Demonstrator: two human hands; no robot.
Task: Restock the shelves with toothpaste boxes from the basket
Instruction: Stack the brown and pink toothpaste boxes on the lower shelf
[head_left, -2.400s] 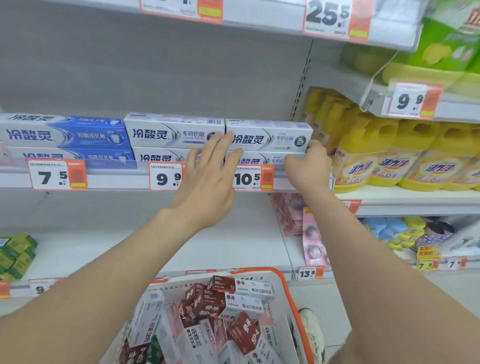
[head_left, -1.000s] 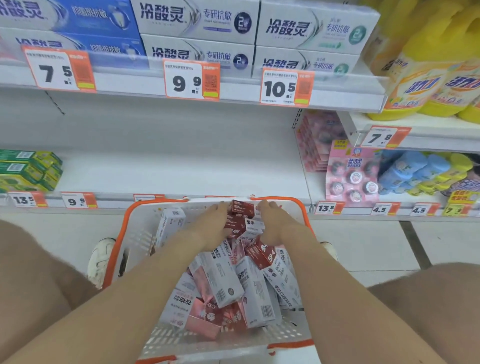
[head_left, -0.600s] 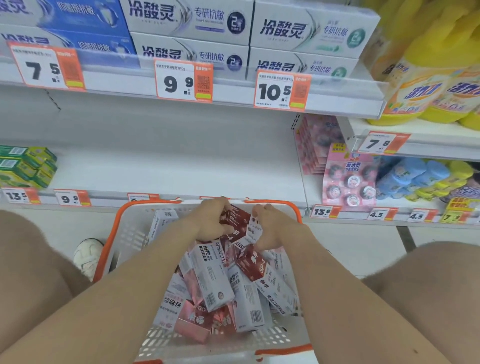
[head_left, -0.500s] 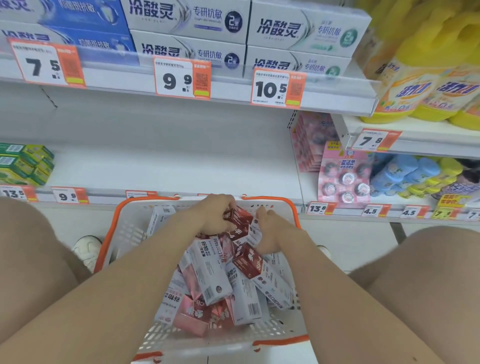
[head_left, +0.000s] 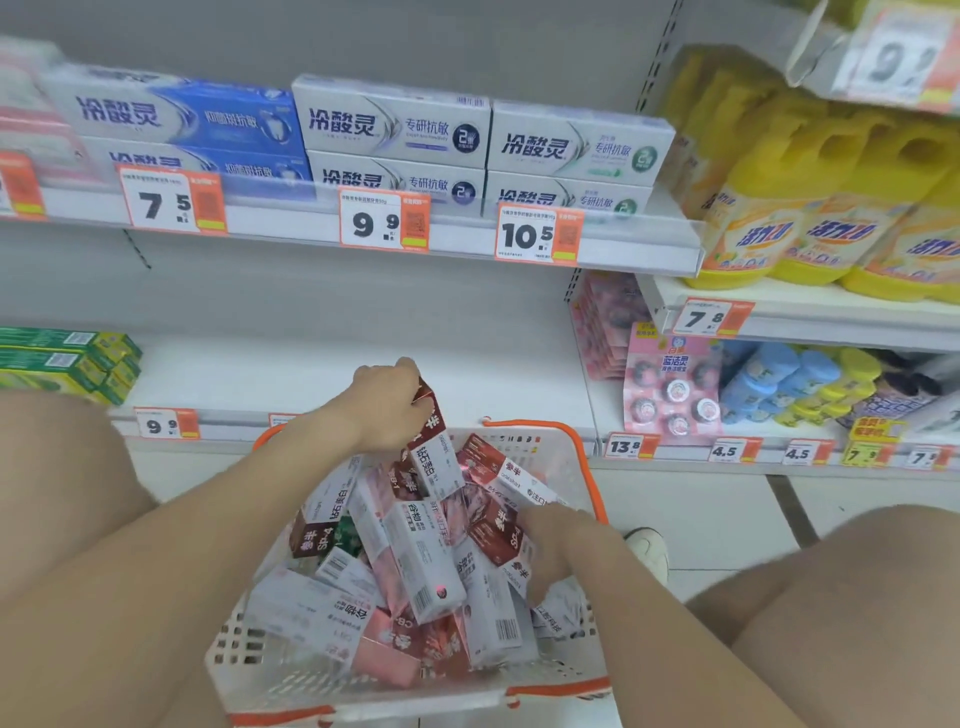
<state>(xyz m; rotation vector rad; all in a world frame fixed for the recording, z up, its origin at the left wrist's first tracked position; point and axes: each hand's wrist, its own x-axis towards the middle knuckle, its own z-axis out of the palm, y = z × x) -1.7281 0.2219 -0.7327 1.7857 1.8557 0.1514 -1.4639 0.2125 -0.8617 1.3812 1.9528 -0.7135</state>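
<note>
Left hand (head_left: 387, 402) fingers curled round maroon-and-white toothpaste box (head_left: 435, 447), lifted above white plastic orange-rimmed basket (head_left: 594, 488), right hand (head_left: 553, 543) low among piled boxes (head_left: 410, 545), its finger grip unclear.

Head-worn; looks down onto basket (head_left: 550, 461)

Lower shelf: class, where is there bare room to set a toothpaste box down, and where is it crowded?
Free: the bare white stretch of the lower shelf between the green boxes on the left and the pink packs on the right. Crowded: the upper shelf, filled with stacked boxes, and the heaped basket.
</note>
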